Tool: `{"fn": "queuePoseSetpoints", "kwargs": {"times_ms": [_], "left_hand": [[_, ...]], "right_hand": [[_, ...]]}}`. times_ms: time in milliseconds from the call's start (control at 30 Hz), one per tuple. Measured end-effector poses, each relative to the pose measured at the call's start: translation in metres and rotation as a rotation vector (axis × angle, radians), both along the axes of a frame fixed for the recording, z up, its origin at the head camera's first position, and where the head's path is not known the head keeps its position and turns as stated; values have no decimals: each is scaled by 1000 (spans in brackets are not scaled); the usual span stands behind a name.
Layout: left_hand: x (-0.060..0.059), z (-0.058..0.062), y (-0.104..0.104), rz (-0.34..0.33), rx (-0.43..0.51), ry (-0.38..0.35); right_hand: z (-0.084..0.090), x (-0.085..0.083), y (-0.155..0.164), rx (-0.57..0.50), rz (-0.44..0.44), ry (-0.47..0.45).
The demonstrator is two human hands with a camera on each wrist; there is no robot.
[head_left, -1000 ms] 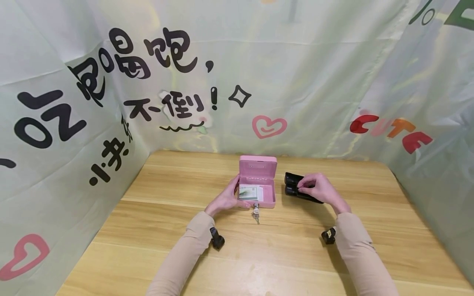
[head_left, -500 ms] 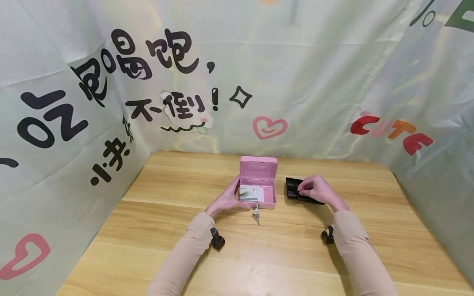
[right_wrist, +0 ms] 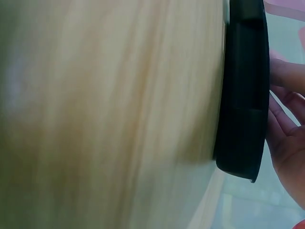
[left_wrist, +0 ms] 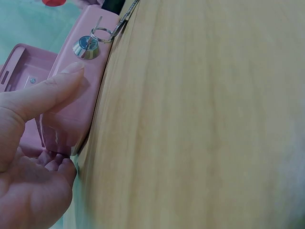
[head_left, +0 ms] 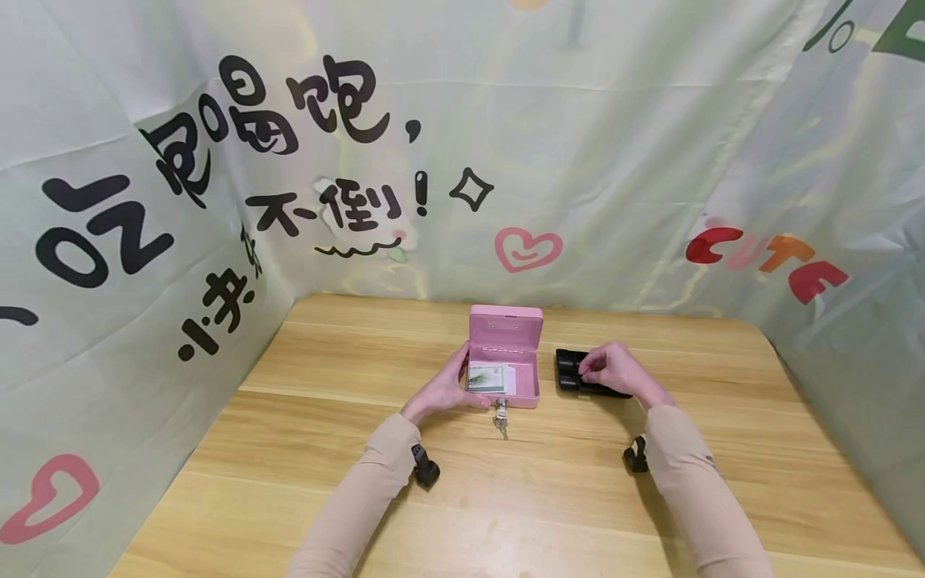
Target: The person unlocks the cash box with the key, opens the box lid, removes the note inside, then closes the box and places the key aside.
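Printed cloth walls point(head_left: 578, 160) ring a wooden table point(head_left: 325, 449); mid-frame, the left hand point(head_left: 442, 392) grips an open pink box point(head_left: 503, 377), the right hand point(head_left: 614, 369) pinches a black tray point(head_left: 568, 371) beside it, partly hidden

One pink box point(head_left: 503, 357), lid up, centre of frame; one card point(head_left: 486, 376) inside it; one key point(head_left: 499, 417) hanging at its front; one black tray point(head_left: 568, 372) right of centre; two hands, left point(head_left: 439, 391) and right point(head_left: 614, 368); one table point(head_left: 289, 449)
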State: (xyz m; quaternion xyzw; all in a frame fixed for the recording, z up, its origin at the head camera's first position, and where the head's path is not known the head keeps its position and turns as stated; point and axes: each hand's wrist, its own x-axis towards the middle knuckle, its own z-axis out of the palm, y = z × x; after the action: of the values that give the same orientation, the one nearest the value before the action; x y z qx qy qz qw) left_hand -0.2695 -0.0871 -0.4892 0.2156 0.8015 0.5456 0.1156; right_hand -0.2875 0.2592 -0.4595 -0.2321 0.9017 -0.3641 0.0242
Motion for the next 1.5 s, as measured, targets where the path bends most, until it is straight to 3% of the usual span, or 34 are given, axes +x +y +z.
{"fn": "queuePoseSetpoints", "kwargs": {"times_ms": [700,1233,1500], "left_hand": [[-2,-2,-1,-19,-5,11],[-2,-3,-1,-6,-8,0],[-1,-1,-1,-7,-13,-2]], "right_hand": [[-1,0,-3,17,-9,-51],[0,0,-3,58,-15,-43],[2,5,-5,32,-36,20]]}}
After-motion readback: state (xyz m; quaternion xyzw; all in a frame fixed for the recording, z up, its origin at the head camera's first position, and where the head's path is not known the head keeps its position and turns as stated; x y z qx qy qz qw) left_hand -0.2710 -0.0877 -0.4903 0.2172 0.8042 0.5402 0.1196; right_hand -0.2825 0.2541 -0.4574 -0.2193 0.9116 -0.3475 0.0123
